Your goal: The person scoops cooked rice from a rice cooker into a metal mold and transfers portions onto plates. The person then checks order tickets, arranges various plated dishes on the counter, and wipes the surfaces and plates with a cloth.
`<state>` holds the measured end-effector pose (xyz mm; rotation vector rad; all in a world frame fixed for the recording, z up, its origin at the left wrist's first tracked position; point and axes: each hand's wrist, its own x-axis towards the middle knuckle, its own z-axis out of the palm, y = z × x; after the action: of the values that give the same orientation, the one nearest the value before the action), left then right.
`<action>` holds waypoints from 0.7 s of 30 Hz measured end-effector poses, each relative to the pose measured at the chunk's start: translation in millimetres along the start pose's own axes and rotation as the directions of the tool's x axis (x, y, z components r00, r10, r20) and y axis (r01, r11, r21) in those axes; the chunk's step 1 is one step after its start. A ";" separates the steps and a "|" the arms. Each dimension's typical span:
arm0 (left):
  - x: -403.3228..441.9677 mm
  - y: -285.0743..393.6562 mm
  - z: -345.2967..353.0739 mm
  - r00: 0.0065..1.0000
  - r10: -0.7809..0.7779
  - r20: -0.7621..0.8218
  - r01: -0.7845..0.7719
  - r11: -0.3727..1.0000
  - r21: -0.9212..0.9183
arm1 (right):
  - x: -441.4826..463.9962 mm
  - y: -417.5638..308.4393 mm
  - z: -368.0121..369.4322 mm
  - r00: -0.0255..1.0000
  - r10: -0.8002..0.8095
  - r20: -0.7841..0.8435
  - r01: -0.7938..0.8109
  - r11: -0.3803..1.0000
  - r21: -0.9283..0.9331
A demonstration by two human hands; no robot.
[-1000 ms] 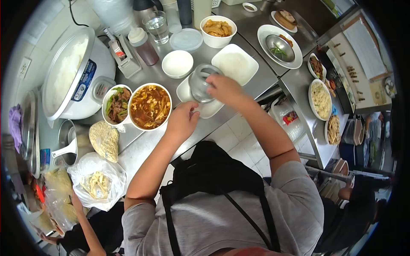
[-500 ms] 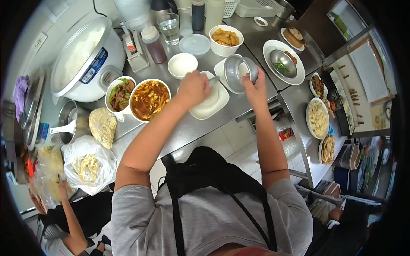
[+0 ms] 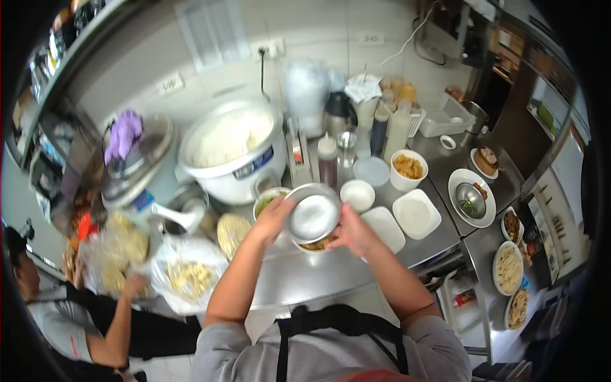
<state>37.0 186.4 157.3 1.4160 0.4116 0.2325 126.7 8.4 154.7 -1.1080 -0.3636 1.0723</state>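
Note:
A shiny round metal bowl (image 3: 314,213) hangs over the soup bowl (image 3: 313,246), which shows only along its lower edge. My left hand (image 3: 270,221) grips the metal bowl's left rim. On the other side my right hand (image 3: 353,230) is at the rim, thumb and fingers apart; whether it bears any weight is unclear. Partly hidden behind my left hand is a bowl with greens (image 3: 266,201). To the right lie a square white plate (image 3: 384,230), another square plate with a pale layer (image 3: 416,214) and a small white bowl (image 3: 357,195).
A large rice cooker (image 3: 234,170) stands behind on the left, beside a sauce bottle (image 3: 327,162) and a glass of water (image 3: 347,149). Noodles lie in a plastic bag (image 3: 191,277). A co-worker (image 3: 76,318) works at the left. Filled dishes (image 3: 508,267) line the right counter.
The metal bowl has moved left from the square plates to over the soup. My left hand has come to its rim. The view has tilted up and turned left.

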 end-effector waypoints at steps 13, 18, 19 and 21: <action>-42.2 -26.9 -338.3 0.580 0.097 -0.809 0.287 0.905 0.315 | -66.2 29.7 -133.4 0.428 -0.570 -0.701 0.363 0.819 -0.444; -16.6 -30.8 -334.8 0.546 0.432 -0.718 0.547 0.466 0.696 | -143.1 82.8 -188.8 0.079 -0.442 -0.894 0.349 0.852 -0.391; -15.8 -12.7 -304.0 0.497 0.504 -0.706 0.629 0.350 0.694 | -151.0 98.7 -198.4 -0.008 -0.530 -0.848 0.191 0.831 -0.522; -4.0 -7.3 -288.2 0.549 0.636 -0.542 0.421 0.350 0.837 | -168.7 122.4 -205.6 0.022 -0.729 -0.684 -0.103 0.679 -0.727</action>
<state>-85.7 444.9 121.8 2.5026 1.4702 1.0003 128.2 -239.7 -0.7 -1.9628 0.1939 -0.5784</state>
